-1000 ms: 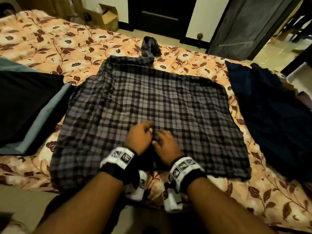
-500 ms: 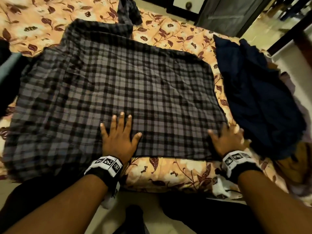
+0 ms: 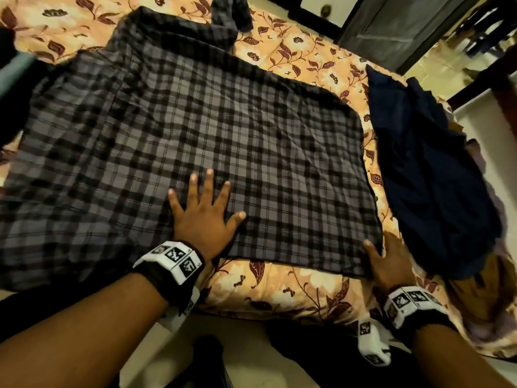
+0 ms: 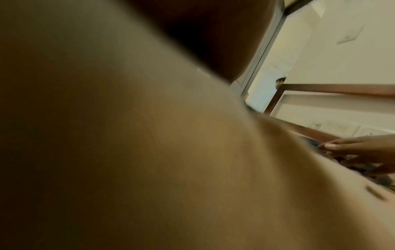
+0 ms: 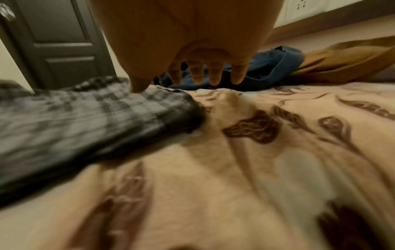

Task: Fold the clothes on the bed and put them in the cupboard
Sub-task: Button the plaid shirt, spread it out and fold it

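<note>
With the left hand [image 3: 202, 219] spread flat on the plaid shirt [image 3: 195, 130], the right hand [image 3: 390, 259], fingers straight at its corner, should smooth outward before folding.

Warm, dim indoor light tints the head view yellow-orange, and the bedsheet [image 3: 293, 278] catches the most of it near the front edge. The far right doorway is brighter. The wide lens bends the edges, and the plaid shirt [image 3: 195, 130] smears at far left. The navy garment [image 3: 428, 175] sinks into near-black shadow with little detail. The left wrist view is almost wholly a soft, out-of-focus tan blur, perhaps the bed seen very close. The right wrist view shows motion blur across the near bedding.
</note>
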The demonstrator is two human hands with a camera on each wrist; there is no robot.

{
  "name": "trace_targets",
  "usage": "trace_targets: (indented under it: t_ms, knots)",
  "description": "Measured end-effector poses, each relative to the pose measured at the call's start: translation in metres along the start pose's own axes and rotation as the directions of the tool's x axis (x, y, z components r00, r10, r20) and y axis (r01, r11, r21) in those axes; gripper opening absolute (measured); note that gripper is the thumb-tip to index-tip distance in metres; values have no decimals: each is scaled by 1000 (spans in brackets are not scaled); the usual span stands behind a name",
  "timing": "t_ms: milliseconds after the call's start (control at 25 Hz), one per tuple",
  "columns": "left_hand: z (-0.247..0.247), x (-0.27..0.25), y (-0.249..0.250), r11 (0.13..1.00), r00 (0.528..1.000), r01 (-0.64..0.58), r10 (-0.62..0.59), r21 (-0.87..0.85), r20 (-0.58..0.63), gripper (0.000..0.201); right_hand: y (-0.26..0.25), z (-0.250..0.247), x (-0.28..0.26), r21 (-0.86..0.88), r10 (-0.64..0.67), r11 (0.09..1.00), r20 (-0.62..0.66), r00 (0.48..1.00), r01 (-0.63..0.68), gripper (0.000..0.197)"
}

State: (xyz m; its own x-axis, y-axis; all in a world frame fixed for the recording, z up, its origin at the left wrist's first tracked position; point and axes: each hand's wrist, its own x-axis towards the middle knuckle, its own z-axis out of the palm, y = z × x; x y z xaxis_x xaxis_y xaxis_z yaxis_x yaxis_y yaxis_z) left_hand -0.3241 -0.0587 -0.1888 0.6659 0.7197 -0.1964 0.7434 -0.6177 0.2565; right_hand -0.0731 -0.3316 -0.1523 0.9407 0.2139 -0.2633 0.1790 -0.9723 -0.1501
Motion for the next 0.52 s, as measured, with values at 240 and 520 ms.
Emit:
trace_targets:
  t_ms: [240,520]
  knots:
    - [4,5,-5,999,999,-46,46,6,23,75,18,0,-26,622,261,591,455,851,-514,15]
    - [11,4,-4,998,998,-58,58,20,-19,76,14,-25,-25,379,198,809,544,815,-449,12]
